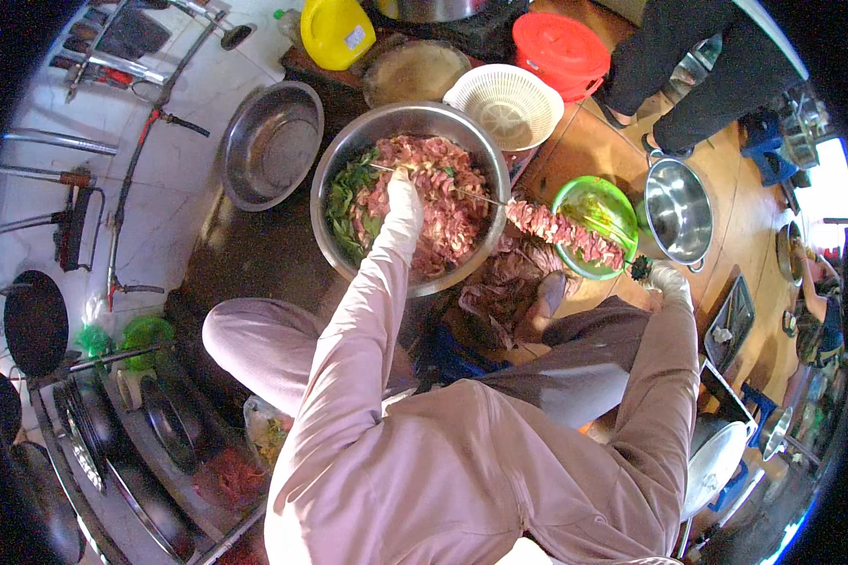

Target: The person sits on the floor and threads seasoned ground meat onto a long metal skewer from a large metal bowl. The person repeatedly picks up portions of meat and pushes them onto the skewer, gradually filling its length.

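A long metal skewer (480, 195) slants across the rim of a large steel bowl (496, 152). Sliced raw meat (565, 232) is packed along its right part, above a green plastic basin (629, 205). My right hand (668, 280), in a pale glove, grips the skewer's end beside a dark spiky knob (639, 268). Inside the bowl, my gloved left hand (404, 201) closes around the skewer near its pointed tip; its fingertips are partly hidden. More raw meat (431, 240) fills the bowl, with green leaves (346, 201) along its left side.
A steel basin (275, 145) stands left of the bowl. Beyond it are a white colander (505, 106), a red lidded bucket (562, 53) and a yellow container (336, 35). A two-handled steel pot (678, 208) sits at right. Another person's legs (714, 78) are behind it.
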Available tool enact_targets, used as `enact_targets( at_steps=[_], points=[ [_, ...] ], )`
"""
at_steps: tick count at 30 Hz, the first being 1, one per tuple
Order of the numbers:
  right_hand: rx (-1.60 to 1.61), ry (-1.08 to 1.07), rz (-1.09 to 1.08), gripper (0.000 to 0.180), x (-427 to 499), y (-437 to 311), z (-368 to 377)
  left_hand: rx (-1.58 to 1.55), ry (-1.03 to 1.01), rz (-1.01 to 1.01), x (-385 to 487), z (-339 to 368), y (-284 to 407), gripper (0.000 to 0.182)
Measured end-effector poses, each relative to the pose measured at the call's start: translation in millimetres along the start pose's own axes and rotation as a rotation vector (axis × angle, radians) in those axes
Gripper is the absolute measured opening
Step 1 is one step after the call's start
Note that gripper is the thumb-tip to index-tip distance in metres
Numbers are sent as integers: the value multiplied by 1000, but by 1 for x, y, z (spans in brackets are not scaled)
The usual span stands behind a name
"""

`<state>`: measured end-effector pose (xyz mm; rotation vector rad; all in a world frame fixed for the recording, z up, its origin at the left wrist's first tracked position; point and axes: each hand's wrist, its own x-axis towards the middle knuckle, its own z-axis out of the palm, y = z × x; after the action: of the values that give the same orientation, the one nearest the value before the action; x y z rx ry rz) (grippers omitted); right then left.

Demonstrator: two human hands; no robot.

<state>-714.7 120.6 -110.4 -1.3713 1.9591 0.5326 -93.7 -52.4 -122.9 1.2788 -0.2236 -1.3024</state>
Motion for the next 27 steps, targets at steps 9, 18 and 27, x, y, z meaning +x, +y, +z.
enact_targets(
  at_steps=[9, 18, 27],
  points=[
    [-13, -6, -2, 35, 8, 39, 19, 1057, -354, 494, -63, -44, -3, 34],
    [-71, -45, 43, 38, -34, -12, -13, 2320, -776, 482, -89, -56, -1, 32],
    [-30, -65, 83, 41, -41, -17, -12, 620, -332, 150, -59, -44, 44, 12]
  ],
)
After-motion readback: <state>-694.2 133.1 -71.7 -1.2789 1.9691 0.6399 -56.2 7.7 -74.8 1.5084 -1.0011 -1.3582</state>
